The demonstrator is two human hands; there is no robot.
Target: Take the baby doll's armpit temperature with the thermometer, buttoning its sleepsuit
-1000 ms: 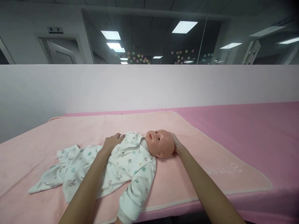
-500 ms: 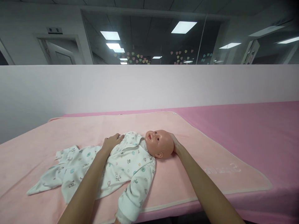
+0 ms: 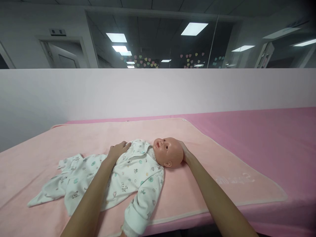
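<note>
A baby doll [image 3: 169,152] lies on its back with its head to the right and its mouth open. It wears a white printed shirt [image 3: 130,174] and matching trousers [image 3: 79,174], whose legs spread to the left. My left hand [image 3: 118,150] rests on the doll's belly, fingers laid over the cloth toward the far side. Cupped around the crown and far side of the head is my right hand [image 3: 184,152]; its fingers are mostly hidden behind the head. The doll's near arm stretches toward the front edge, its sleeve reaching almost to the hand.
A peach blanket [image 3: 237,164] with a pale border lies under the doll, over a pink sheet [image 3: 278,151]. Behind the bed surface stands a white low wall [image 3: 158,92], topped by a glass window [image 3: 158,36] reflecting ceiling lights. A door [image 3: 65,59] is at the upper left.
Almost nothing differs. The doll's head and clothing have shifted very slightly left, with both hands staying in the same places on it.
</note>
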